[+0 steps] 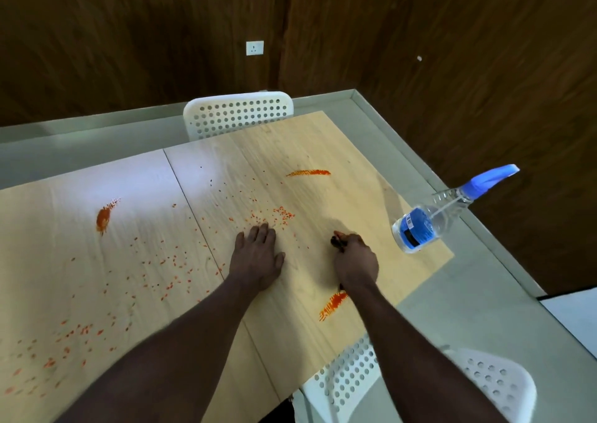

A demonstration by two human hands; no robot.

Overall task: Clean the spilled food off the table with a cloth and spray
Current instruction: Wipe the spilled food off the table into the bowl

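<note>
Orange crumbs (pixel 277 216) and several orange smears, one at the far middle (pixel 308 173), one at the left (pixel 104 218) and one near my right forearm (pixel 332 304), lie on the light wooden table (pixel 355 170). My left hand (pixel 258 256) rests flat on the table beside the crumbs. My right hand (pixel 353 257) grips a small dark thing (pixel 337 241), mostly hidden in the fist. A clear spray bottle (pixel 429 220) with a blue label and blue trigger stands at the table's right edge.
A white perforated chair (pixel 239 112) stands at the far side of the table. Another white chair (pixel 420 384) sits at the near right corner. Dark wood walls with a socket (pixel 255 48) enclose the room.
</note>
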